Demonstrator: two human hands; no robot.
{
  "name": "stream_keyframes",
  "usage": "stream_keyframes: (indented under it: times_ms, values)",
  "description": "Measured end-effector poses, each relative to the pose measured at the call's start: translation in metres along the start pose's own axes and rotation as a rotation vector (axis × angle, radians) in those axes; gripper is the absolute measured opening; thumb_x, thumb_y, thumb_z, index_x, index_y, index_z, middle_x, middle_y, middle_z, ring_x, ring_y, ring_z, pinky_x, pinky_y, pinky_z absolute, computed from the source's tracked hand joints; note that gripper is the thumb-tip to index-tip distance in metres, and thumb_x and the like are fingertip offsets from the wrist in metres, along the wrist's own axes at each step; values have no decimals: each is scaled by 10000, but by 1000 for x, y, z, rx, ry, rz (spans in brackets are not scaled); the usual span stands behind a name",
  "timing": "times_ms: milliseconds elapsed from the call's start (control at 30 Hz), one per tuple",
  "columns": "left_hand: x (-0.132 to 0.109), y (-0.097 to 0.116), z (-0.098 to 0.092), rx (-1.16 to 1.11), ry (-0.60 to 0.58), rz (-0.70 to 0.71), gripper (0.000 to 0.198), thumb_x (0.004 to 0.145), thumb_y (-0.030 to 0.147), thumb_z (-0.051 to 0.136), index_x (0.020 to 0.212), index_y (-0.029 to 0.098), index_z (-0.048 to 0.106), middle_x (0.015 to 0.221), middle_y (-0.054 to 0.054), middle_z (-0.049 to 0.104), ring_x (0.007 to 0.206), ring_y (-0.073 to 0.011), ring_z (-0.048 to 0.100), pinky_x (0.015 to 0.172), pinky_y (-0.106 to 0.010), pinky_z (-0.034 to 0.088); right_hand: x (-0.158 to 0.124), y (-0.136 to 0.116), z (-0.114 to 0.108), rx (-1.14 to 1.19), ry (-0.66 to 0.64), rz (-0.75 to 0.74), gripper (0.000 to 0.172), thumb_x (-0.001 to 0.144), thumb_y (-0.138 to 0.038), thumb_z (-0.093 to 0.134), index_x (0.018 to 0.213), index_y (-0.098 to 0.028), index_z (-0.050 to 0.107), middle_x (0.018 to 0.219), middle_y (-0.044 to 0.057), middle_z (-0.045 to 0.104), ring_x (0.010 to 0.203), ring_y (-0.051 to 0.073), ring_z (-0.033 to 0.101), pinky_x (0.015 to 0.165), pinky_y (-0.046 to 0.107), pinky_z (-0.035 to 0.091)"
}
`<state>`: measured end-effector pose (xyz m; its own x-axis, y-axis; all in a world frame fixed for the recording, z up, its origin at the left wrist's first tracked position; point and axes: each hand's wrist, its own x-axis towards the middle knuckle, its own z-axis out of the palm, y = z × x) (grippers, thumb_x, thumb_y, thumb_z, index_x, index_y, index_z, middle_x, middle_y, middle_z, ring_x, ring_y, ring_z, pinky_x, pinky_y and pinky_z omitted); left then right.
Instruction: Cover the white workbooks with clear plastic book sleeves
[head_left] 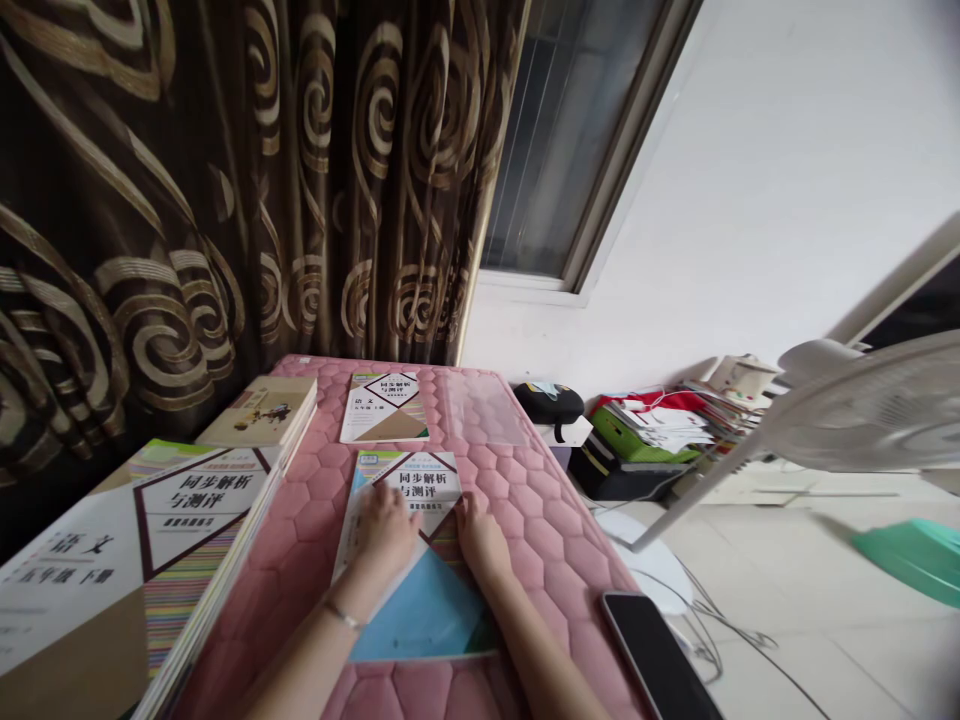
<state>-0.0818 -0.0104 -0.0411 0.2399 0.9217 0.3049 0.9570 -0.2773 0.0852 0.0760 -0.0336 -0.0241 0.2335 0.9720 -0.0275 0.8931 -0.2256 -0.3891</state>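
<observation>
My left hand (384, 530) and my right hand (480, 535) lie side by side on a Chinese workbook (420, 490), fingers down on its upper cover. A transparent plastic sleeve (427, 610) seems to wrap the workbook's lower part, and its blue corner shows beneath my wrists. The workbook sits on a pink quilted mat (319, 490). Farther up the mat lies a matching workbook (384, 408), with a transparent plastic sheet (480, 408) next to it. A black smartphone (656, 655) lies near the mat's right edge, to the right of my right hand.
A tall stack of workbooks (127, 570) and a smaller book stack (262, 412) lie at the mat's left. A patterned curtain (337, 170) hangs behind. To the right are a white fan (877, 410), a black pouch (547, 403), piled papers (660, 430) and a green dustpan (919, 560).
</observation>
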Motion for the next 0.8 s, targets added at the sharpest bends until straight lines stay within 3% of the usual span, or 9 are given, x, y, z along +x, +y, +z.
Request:
stream_keyframes:
  times_ms: [67,133,367,433,567,667,733,800]
  values:
    - [20,13,6,-59,-33,139,537,964,349,367,1371,31,510,1442,-251,494,1337,-330,474,1109,-511,352,1,2,2,5,-2,0,380,1032,-278,274,1315,-161,499,1040,146,729,880,244,729,676,297,517]
    - [37,12,16,-88,-48,199,546,977,350,332,1425,65,458,1498,-215,444,1394,-310,410,1141,-517,310,2,3,3,13,-1,1,397,1033,-283,289,1368,-193,482,1023,127,738,885,237,729,685,293,520]
    - [54,-69,34,5,-91,67,589,984,370,259,1485,86,386,1570,-160,309,1462,-295,294,1191,-506,239,1,1,0,-10,-23,-23,438,1044,-298,259,1369,-249,548,993,103,755,896,232,726,725,298,529]
    - [53,-79,36,23,-50,45,580,977,355,285,1478,86,401,1563,-157,327,1453,-299,315,1194,-504,234,0,0,-4,-39,-37,-33,442,1042,-277,257,1376,-246,544,980,106,754,890,235,724,722,300,529]
    - [52,-75,38,26,-13,45,570,970,344,307,1459,78,431,1545,-157,366,1433,-304,354,1188,-503,249,2,-12,-15,-202,-30,-43,420,1007,-183,304,1290,-228,611,1080,140,707,959,258,695,720,318,534]
    - [52,-74,42,10,28,59,561,971,340,301,1447,86,451,1529,-163,393,1422,-301,375,1178,-514,264,13,-37,-16,-261,82,-203,367,970,-142,359,1136,-180,684,1243,170,618,1113,262,615,821,324,526]
    - [52,-76,44,0,45,55,549,965,323,314,1442,96,462,1519,-166,411,1418,-300,383,1174,-521,270,25,-58,-6,-178,101,-420,366,984,-193,370,1232,-180,639,1306,153,590,1190,235,565,956,326,482]
    - [52,-80,47,0,36,62,543,942,273,352,1445,100,458,1528,-161,399,1427,-296,369,1178,-512,266,40,-76,10,-96,34,-606,427,1008,-286,357,1386,-176,525,1433,130,515,1327,226,462,1086,357,394]
